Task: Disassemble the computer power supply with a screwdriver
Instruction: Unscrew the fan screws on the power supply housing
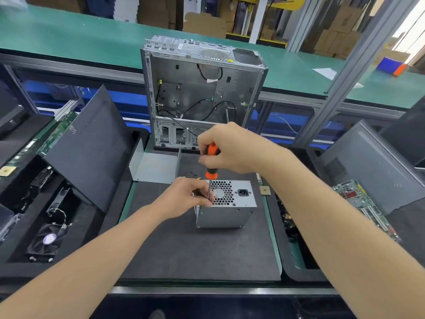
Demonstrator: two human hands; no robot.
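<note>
A grey metal power supply (226, 214) stands on end on the dark mat (184, 249), its fan grille and power socket facing up. My right hand (227, 148) grips the orange and black handle of a screwdriver (211, 162) held upright, with the shaft running down to the top left corner of the power supply. My left hand (186, 199) curls over that corner, its fingertips pinching the shaft near the tip. The tip itself is hidden behind my fingers.
An open, emptied computer case (197, 93) stands behind the mat, with a bent grey metal cover (156, 166) in front of it. Dark side panels (92, 146) lean left and right. A fan (46, 240) lies at left, a motherboard (358, 199) at right.
</note>
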